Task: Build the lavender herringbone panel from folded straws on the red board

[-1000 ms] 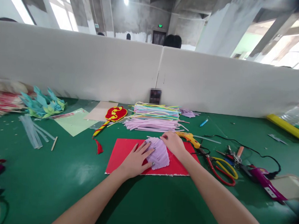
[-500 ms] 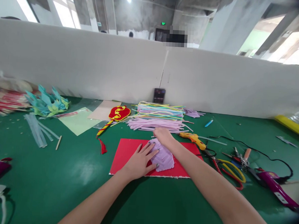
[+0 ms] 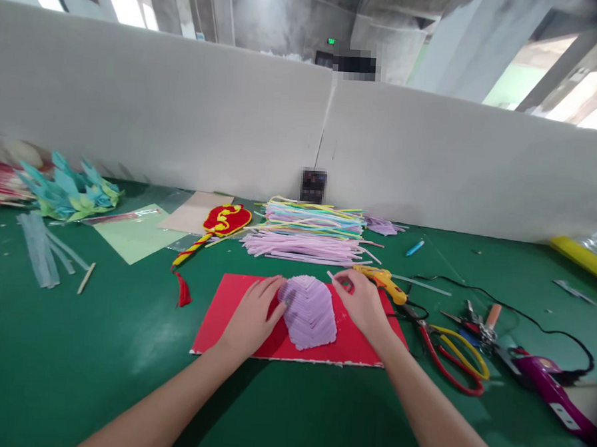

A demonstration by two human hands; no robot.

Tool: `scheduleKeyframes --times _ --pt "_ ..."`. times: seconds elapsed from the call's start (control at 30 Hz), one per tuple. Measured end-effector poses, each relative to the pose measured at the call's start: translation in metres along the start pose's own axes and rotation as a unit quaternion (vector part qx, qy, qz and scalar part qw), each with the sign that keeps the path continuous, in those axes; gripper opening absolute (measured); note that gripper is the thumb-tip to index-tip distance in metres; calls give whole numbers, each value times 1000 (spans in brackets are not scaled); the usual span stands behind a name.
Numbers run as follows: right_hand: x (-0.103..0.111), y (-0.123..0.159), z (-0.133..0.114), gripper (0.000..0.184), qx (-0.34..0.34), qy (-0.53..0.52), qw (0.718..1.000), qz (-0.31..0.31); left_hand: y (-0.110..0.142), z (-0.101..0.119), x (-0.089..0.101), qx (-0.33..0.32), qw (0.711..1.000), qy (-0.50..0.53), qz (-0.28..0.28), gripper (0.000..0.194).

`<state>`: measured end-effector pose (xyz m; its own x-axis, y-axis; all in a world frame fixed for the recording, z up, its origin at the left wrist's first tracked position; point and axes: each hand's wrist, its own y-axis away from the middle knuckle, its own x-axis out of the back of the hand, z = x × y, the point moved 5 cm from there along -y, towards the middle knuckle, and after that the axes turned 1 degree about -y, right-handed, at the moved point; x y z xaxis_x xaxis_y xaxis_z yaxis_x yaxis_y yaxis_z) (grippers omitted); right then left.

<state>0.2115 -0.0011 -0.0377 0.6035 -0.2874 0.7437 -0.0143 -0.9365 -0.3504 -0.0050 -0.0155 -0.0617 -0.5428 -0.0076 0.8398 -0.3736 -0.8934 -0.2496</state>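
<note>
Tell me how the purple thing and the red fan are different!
The purple thing is all purple, while the red fan is red and yellow. The fan has a striped handle and red tassel; the purple thing shows neither. The purple thing is on the red board, but the fan isn't. Both are lying down.

Craft piece (image 3: 310,314) on board (image 3: 213,319), pipe cleaners (image 3: 310,245) behind, fan (image 3: 227,218) left, glue gun (image 3: 391,288) right

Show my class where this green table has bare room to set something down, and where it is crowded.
Bare green table shows in front of the red board, between the left forearm and right forearm, and at front left, between the wooden stick and left forearm. Crowded: along the board's right side (glue gun, keys) and behind it (coloured stems).
</note>
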Motion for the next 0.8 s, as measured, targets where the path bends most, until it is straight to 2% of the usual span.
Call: scheduleKeyframes --times 0.07,0.17,0.27,0.37,0.53,0.67,0.8 --pt "-5 12 9 13 -26 -10 1000 -2 0 -5 -2 25 1000 -5 2 42" --pt "-13 20 17 11 -25 -28 999 -6 0 -8 -5 39 999 -17 -10 42" --pt "-22 22 21 6 -6 -83 996 -36 -1 -8 -9 26 999 -20 -25 43" --pt "-27 23 22 4 -20 -118 991 -57 -1 -8 -12 15 999 -19 -43 43" --pt "-27 24 14 5 -53 -157 981 -100 1 -9 -11 -8 999 -26 -28 45" --pt "-22 25 13 5 -63 -168 980 -91 2 -10 -11 -9 999 -31 -17 41" --pt "-20 28 10 7 -42 -135 986 -88 2 -9 -12 -11 999 -30 -26 42"
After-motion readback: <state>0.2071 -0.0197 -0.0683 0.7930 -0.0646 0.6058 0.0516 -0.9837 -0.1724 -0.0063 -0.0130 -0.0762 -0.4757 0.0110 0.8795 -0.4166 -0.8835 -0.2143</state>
